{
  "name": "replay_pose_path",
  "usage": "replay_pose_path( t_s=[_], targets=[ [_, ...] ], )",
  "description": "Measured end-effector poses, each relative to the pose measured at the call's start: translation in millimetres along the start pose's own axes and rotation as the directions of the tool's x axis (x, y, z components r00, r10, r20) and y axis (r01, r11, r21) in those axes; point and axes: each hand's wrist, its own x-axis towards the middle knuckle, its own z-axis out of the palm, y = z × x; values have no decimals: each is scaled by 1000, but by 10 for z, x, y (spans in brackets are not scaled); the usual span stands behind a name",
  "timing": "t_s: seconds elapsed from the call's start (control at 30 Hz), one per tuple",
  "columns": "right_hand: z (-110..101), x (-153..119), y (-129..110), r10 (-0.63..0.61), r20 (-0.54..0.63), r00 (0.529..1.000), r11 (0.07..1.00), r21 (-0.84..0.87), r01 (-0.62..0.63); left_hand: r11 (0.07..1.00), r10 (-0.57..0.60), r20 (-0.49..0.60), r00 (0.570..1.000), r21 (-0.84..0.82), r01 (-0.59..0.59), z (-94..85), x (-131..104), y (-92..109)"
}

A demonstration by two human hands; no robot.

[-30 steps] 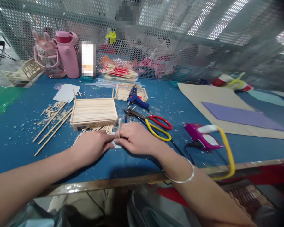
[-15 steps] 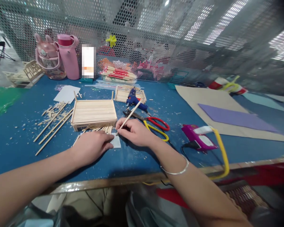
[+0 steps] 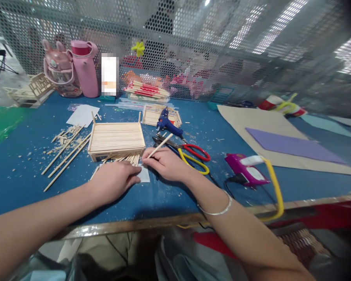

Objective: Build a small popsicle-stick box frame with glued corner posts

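Observation:
My right hand (image 3: 165, 163) is closed on a thin wooden stick (image 3: 161, 145), which slants up and away to the right from my fingers. Its lower end is hidden by the fingertips. My left hand (image 3: 112, 181) rests on a small piece of white paper (image 3: 145, 176), thumb and forefinger drawn close together near the right fingertips. Whatever lies between them is too small to make out. Just beyond both hands stands a box-like model made of wooden sticks (image 3: 117, 137), with two short posts at its far corners. Several short stick pieces (image 3: 131, 159) lie along its near side.
Scissors with red and yellow handles (image 3: 196, 152) and a blue glue gun (image 3: 170, 125) lie beyond my right hand. A purple device (image 3: 245, 169) with a yellow strap sits further right. Long sticks (image 3: 68, 159) and scraps lie left. Pink bottles (image 3: 86, 72) stand behind.
The stick in my right hand has dipped, its upper end now lower and nearer. My right fingers have shifted slightly left and away from the paper. My left hand stays in place.

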Motion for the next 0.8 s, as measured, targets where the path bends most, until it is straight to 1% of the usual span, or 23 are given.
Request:
replay_pose_path(
  t_s=[0.03, 0.1, 0.17, 0.27, 0.33, 0.4, 0.57, 0.63, 0.7, 0.8],
  targets=[
    [-1, -1, -1, -6, 12, 1000, 1000, -17, 6, 1000, -2, -4, 1000, -1, 2, 1, 0, -2],
    [-3, -6, -7, 24, 40, 999, 997, -71, -22, 1000, -3, -14, 1000, -8, 2, 5, -1, -7],
    [-5, -13, -13, 49, 28, 998, 995, -90, -46, 1000, 1, -20, 1000, -17, -1, 11, -1, -11],
    [-3, -25, -13, -5, -5, 1000, 998, -59, 5, 1000, 3, -24, 1000, -22, -4, 20, 0, -16],
    [-8, -33, -7, -15, 29, 999, 996, -85, 17, 1000, 0, -23, 1000, -22, -1, 24, 2, -18],
    [-18, -39, -1, 5, 58, 998, 993, -121, 2, 1000, -1, -20, 1000, -27, 0, 26, 4, -20],
    [-43, -49, -21, -57, 51, 997, 995, -82, 61, 999, -1, -27, 1000, -49, 0, 36, 8, -28],
    [-55, -57, -36, -28, 73, 997, 993, -109, 36, 998, 2, -31, 1000, -66, -4, 47, 8, -29],
    [-70, -67, -46, 2, 57, 998, 994, -111, 5, 997, 5, -30, 1000, -78, -8, 58, 12, -28],
    [-103, -76, -52, -7, 67, 998, 997, -75, 12, 996, 6, -33, 999, -85, -9, 63, 22, -20]
  ],
)
